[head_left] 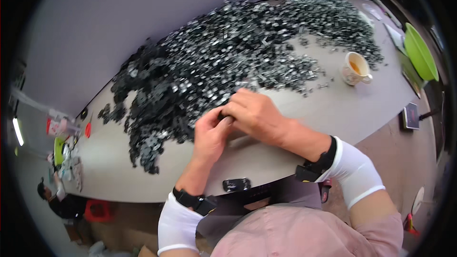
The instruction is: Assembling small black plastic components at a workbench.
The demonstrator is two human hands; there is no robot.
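Note:
My left hand and my right hand meet above the near edge of a big heap of small parts. Fingers and thumbs are closed together around a small dark piece, mostly covered by the fingers, so its exact kind does not show. Just beyond my hands lie shiny metal parts in a dense pile. Flat black parts spread to the left of my left hand. A black oblong object rests at the table's front edge below my hands.
On the right of the table stands a patterned cup with amber liquid. A green basin leans at the far right. Red-handled scissors lie at the left. Another person is at the far left, by a red stool.

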